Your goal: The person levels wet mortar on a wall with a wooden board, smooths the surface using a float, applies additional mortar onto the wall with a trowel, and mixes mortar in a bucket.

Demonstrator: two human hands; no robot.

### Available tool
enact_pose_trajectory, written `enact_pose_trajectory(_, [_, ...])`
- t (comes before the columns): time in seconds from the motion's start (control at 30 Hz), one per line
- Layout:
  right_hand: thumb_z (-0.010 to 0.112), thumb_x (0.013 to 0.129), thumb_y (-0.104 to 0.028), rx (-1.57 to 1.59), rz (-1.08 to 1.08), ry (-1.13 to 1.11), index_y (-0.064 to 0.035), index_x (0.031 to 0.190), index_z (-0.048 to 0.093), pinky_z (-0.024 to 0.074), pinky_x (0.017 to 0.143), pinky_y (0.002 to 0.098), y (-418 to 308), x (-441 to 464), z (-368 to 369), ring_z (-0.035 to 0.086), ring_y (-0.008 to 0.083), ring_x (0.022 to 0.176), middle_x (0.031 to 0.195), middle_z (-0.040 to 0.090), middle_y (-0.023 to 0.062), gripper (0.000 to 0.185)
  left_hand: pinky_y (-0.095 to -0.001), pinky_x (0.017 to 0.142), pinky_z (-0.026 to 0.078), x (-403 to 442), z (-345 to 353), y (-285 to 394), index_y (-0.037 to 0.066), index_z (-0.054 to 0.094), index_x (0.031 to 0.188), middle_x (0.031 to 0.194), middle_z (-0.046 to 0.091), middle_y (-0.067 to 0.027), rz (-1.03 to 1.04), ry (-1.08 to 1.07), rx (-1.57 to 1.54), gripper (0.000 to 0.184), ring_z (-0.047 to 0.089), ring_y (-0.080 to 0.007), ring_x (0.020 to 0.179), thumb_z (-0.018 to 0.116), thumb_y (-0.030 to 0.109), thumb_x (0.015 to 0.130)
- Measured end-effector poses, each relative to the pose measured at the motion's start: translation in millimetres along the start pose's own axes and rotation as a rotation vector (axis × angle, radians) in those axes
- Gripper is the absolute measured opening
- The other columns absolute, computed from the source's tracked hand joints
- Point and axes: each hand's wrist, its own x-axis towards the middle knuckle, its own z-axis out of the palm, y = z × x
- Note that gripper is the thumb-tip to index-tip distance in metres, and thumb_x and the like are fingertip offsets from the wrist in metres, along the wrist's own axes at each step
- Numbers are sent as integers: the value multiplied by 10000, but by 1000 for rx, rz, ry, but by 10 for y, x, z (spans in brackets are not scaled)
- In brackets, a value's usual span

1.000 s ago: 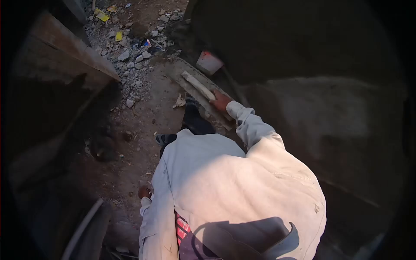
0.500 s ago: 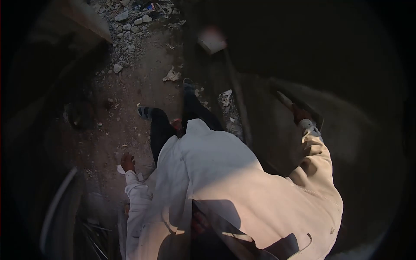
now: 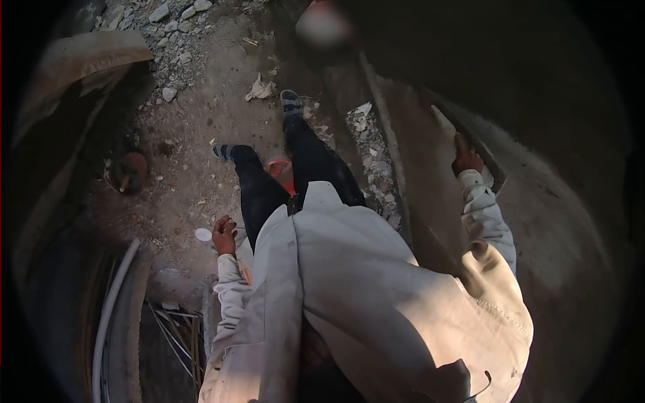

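My right hand [image 3: 467,158] is raised at the right against a grey-brown wall surface [image 3: 537,188]. Its fingers close round a long flat board-like tool [image 3: 443,124] with a pale face and dark edge; its exact kind is unclear. My left hand [image 3: 225,235] hangs low beside my leg, fingers loosely bent and apart, and I see nothing in it. A small white disc [image 3: 203,234] shows on the ground just beyond that hand. Between my legs there is a red container [image 3: 281,173], partly hidden by my trousers.
Broken stones [image 3: 178,30] lie at the upper left and more rubble [image 3: 373,154] along the wall's foot. A reddish bucket [image 3: 133,166] stands on the dirt at left. A curved pale pipe [image 3: 114,316] and thin rods [image 3: 175,329] are at the lower left.
The view has shifted and brightened. My left hand sits higher and further right in the picture. My right hand stays at the wall with the flat tool, slightly higher.
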Motion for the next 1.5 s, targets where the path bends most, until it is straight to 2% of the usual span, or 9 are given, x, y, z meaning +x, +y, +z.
enact_pose_trajectory(0.5, [416, 955, -212, -15, -14, -155, -365, 1438, 386, 523, 838, 474, -1218, 1717, 904, 648, 369, 1010, 1176, 599, 216, 508, -328, 798, 483, -341, -89, 331, 60, 597, 1184, 1070, 642, -40, -64, 164, 74, 329, 631, -167, 952, 656, 183, 884])
enact_pose_trajectory(0.6, [389, 969, -231, 56, -41, -188, -224, 1346, 495, 525, 849, 467, -1824, 2151, 1230, 580, 266, 1176, 1268, 607, 82, 392, -303, 779, 479, -419, -21, 191, 58, 604, 1172, 1073, 645, -34, -91, 125, 115, 307, 618, -148, 950, 646, 175, 891])
enact_pose_trajectory(0.73, [311, 1000, -311, 105, -96, -294, -179, 1229, 613, 496, 865, 491, -2676, 2032, 1355, 609, 283, 1137, 1205, 650, 117, 401, -284, 759, 479, -562, -39, 15, 55, 606, 1170, 1055, 649, -17, -62, 78, 115, 299, 600, -118, 918, 643, 179, 900])
enact_pose_trajectory(0.97, [396, 982, -291, 320, -287, -184, -72, 1179, 651, 488, 943, 448, -3332, 889, 332, 635, 334, 1087, 1165, 671, 131, 390, -319, 756, 497, -547, -453, -600, 62, 589, 1189, 1071, 646, -42, -30, 112, -141, 334, 631, -172, 947, 646, 193, 887])
enact_pose_trajectory(1.13, [711, 777, -393, 507, -354, -245, 8, 1081, 675, 509, 916, 441, -3759, 377, -837, 632, 393, 1047, 1109, 644, 272, 505, -332, 729, 515, -320, -819, -1352, 65, 593, 1161, 1040, 639, -50, 3, 189, -328, 327, 629, -179, 906, 628, 159, 850])
enact_pose_trajectory(1.27, [728, 741, -393, 801, -581, 71, 33, 1043, 671, 501, 856, 429, -4211, -118, -1641, 655, 389, 988, 1001, 676, 261, 525, -315, 577, 527, 195, -1030, -2320, 48, 666, 1020, 849, 683, -72, -46, 335, -454, 262, 646, -159, 760, 672, 154, 780])
enact_pose_trajectory(1.37, [682, 739, -280, 1042, -907, 499, 43, 984, 631, 523, 675, 434, -4746, -325, -2287, 660, 328, 704, 762, 651, 202, 409, -371, 731, 541, 686, -1147, -3103, 89, 722, 899, 872, 717, -97, -121, 434, -336, 180, 685, -229, 847, 692, 194, 757])
enact_pose_trajectory(1.43, [677, 761, -190, 1429, -909, 84, 58, 953, 612, 533, 556, 360, -4984, -1089, -3332, 651, 238, 576, 741, 653, 139, 320, -393, 813, 524, 750, -1439, -3253, 106, 734, 866, 916, 724, -98, 278, 459, 130, 176, 686, -266, 886, 706, 226, 740])
enact_pose_trajectory(1.5, [641, 804, -117, 1592, -1132, 33, 25, 943, 563, 508, 483, 281, -5220, -1561, -4191, 610, 153, 500, 714, 621, 83, 213, -390, 798, 528, 783, -1636, -3229, 95, 728, 859, 894, 722, -111, -77, 573, 28, 167, 686, -257, 857, 708, 194, 726])
